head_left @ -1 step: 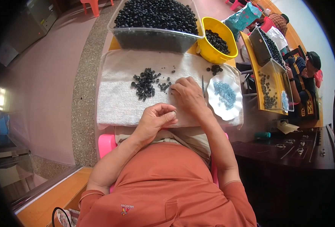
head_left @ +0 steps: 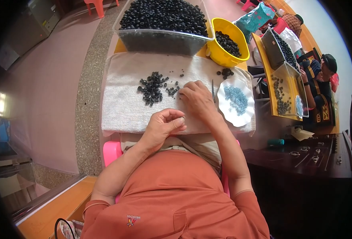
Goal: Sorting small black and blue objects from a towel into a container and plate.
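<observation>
My left hand (head_left: 163,126) hovers over the front edge of a white towel (head_left: 122,115), thumb and forefinger pinched together. Whatever it may hold is too small to make out. Further forward, my right hand (head_left: 197,98) rests on the towel with bent fingers closed, its fingertips beside a small cluster of black pieces (head_left: 172,91). Anything in those fingertips is hidden. Left of the cluster lies a larger heap of small black ring-like parts (head_left: 152,89). Tweezers (head_left: 213,91) lie right of my right hand, next to a white scalloped plate (head_left: 245,118) bearing light-blue beads (head_left: 236,100).
A clear bin (head_left: 164,43) full of black parts stands at the back, with a yellow basin (head_left: 223,59) to its right. A few black parts (head_left: 225,73) lie below the basin. On the right, a person (head_left: 323,79) sits at another table (head_left: 266,63) with similar bins.
</observation>
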Demonstrator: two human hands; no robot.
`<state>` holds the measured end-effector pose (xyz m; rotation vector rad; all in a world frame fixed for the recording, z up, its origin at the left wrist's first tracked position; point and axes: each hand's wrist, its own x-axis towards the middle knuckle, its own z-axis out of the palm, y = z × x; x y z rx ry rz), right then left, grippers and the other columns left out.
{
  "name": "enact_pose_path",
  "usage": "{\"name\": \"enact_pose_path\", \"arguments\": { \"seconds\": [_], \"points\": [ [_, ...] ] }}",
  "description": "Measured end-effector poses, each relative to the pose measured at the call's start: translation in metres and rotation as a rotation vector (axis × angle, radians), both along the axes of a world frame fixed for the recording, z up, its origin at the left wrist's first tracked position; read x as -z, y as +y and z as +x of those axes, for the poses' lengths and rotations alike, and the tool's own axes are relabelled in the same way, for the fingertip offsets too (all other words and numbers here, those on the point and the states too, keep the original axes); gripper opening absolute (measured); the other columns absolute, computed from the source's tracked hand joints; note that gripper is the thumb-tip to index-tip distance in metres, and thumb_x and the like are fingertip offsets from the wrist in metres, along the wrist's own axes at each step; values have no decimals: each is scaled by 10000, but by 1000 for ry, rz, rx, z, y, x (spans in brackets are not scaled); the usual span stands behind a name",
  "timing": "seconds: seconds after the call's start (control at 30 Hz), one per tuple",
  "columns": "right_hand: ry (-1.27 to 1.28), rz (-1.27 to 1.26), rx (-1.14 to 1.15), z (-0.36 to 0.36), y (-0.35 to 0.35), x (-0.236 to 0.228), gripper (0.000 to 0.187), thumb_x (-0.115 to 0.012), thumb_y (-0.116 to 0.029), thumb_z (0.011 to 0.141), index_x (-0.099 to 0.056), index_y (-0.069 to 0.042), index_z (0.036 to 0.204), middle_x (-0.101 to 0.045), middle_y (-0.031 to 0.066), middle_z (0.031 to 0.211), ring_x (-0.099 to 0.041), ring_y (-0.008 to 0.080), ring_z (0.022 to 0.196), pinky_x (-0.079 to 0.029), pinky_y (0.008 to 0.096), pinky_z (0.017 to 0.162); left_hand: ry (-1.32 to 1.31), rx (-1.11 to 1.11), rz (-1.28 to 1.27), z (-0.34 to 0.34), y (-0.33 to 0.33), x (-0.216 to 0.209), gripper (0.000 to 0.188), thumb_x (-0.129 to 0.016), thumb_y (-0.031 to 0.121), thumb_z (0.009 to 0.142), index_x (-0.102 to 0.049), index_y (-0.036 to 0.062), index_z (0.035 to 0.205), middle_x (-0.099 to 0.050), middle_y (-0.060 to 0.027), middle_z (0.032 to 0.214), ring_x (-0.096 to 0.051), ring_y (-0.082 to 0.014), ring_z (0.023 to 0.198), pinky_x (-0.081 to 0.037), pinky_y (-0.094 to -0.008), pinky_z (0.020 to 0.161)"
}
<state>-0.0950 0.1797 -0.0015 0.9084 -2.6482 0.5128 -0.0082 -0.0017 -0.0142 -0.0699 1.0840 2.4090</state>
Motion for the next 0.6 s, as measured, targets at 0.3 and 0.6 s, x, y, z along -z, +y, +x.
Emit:
{"name": "enact_pose_path", "arguments": {
  "seconds": [0.3,0.6],
  "points": [
    [-90,141,11,-7,-1,-2,117,-631,-131,833,-664,-69,926,-615,81,908,-563,272,916,-468,379,833,-14,-4,-21,0,-1,1,171,-637,35,934,-609,0,1100,-650,-54,977,-670,-141,861,-592,-286,828],
    [25,147,-15,-6,-1,0,91,-580,-106,830,-623,-58,894,-607,99,888,-576,265,898,-457,376,800,-33,-17,-10,-1,-2,1,152,-643,38,930,-619,6,1076,-649,-46,948,-667,-130,843,-593,-277,813]
  ]
}}
